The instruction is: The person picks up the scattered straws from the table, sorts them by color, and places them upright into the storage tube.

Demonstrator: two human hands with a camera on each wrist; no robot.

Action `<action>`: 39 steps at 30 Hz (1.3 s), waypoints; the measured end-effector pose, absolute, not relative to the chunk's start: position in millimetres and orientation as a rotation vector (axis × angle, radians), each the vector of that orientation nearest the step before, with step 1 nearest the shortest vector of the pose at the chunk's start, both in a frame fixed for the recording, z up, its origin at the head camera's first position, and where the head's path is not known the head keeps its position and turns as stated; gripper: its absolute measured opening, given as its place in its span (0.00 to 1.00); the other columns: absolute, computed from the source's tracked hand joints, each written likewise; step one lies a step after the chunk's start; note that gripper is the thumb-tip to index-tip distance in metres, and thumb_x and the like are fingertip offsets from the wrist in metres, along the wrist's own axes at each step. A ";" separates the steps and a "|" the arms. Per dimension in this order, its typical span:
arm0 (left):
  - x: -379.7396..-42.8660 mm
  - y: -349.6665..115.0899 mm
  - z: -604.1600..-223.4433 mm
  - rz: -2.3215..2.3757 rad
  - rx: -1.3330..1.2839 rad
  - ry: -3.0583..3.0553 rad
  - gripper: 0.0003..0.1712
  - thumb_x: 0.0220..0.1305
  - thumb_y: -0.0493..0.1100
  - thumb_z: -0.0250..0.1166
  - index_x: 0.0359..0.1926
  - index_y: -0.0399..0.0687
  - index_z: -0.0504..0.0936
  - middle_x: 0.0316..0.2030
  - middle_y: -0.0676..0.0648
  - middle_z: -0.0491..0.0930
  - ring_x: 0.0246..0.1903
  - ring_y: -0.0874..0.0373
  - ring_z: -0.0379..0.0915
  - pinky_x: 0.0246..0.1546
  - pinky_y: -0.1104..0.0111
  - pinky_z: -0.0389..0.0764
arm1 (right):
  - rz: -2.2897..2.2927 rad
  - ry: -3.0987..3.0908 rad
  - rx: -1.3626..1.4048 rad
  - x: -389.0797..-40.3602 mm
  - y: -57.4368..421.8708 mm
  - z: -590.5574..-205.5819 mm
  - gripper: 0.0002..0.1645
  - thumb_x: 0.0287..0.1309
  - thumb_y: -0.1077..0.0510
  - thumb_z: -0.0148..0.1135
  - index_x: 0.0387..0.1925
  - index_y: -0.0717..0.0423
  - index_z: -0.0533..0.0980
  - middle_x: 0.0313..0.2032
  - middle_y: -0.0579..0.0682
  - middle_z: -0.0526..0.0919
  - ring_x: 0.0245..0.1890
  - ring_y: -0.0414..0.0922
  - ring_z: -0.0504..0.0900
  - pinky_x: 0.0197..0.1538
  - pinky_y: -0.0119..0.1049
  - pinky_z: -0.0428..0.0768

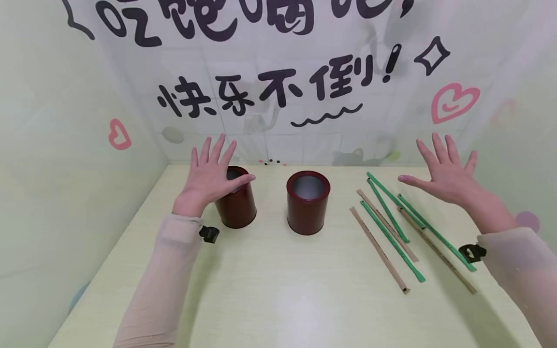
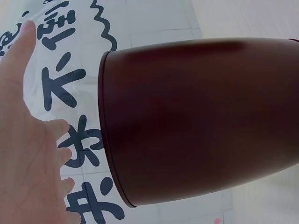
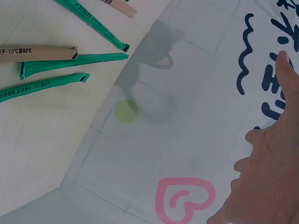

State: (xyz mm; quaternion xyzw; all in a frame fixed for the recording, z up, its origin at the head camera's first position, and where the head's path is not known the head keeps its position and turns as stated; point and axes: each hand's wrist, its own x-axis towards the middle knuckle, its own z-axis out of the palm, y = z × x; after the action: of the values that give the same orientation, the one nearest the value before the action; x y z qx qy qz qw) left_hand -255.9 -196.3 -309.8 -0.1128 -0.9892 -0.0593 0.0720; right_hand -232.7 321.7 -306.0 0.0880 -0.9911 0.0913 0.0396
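Observation:
My left hand (image 1: 208, 178) is raised with fingers spread, in front of a dark red cylindrical canister (image 1: 238, 209), part of whose rim it hides. In the left wrist view that canister (image 2: 196, 121) fills much of the picture, apart from the fingers. A second open-topped dark red canister (image 1: 307, 213) stands upright just right of it. On the right, my right hand (image 1: 450, 178) is held up with fingers spread, holding nothing. Below and beside it lie several paper-wrapped straws, some in green wrappers (image 1: 391, 240) and some in brown wrappers (image 1: 378, 249), a few overlapping.
A pale wood-grain table (image 1: 278, 290) bears everything. Behind it rises a whitish wall (image 1: 278, 145) with large black lettering, and pale side walls (image 1: 52, 159) close in left and right. Each sleeve carries a small black wrist clip (image 1: 210, 234).

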 end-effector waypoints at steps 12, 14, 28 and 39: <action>-249.8 -189.2 -307.5 -0.193 -0.371 -2.952 0.60 0.58 0.82 0.51 0.80 0.58 0.41 0.81 0.48 0.33 0.79 0.41 0.24 0.75 0.37 0.31 | 0.276 -2.998 0.286 -233.9 315.8 -302.3 0.60 0.62 0.24 0.49 0.80 0.47 0.35 0.79 0.60 0.27 0.78 0.62 0.23 0.64 0.81 0.26; -248.7 -187.8 -307.3 -0.192 -0.381 -2.948 0.60 0.57 0.82 0.51 0.80 0.59 0.41 0.81 0.48 0.33 0.79 0.41 0.24 0.75 0.37 0.31 | 0.282 -2.999 0.294 -234.1 315.3 -302.3 0.60 0.62 0.25 0.50 0.80 0.47 0.35 0.79 0.60 0.27 0.78 0.61 0.23 0.64 0.81 0.26; -240.6 -176.1 -306.1 -0.215 -0.474 -2.941 0.60 0.58 0.81 0.52 0.80 0.60 0.40 0.81 0.50 0.33 0.80 0.42 0.26 0.77 0.41 0.30 | 0.312 -2.983 0.299 -232.3 312.6 -301.9 0.60 0.61 0.26 0.52 0.80 0.49 0.38 0.79 0.62 0.31 0.79 0.62 0.28 0.65 0.80 0.26; -235.6 -163.6 -303.8 -0.264 -0.567 -2.887 0.59 0.57 0.79 0.56 0.80 0.58 0.46 0.81 0.50 0.39 0.80 0.45 0.30 0.79 0.46 0.35 | 0.323 -2.991 0.304 -231.8 312.0 -303.3 0.60 0.61 0.26 0.54 0.80 0.49 0.39 0.79 0.62 0.32 0.78 0.64 0.30 0.66 0.80 0.30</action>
State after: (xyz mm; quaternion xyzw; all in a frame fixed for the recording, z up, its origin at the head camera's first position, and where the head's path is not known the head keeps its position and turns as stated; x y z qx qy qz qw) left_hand -235.6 -163.6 -303.8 -0.1911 -0.9730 -0.0889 0.0937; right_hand -231.8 312.0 -303.3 0.1004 -0.9875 0.1065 0.0590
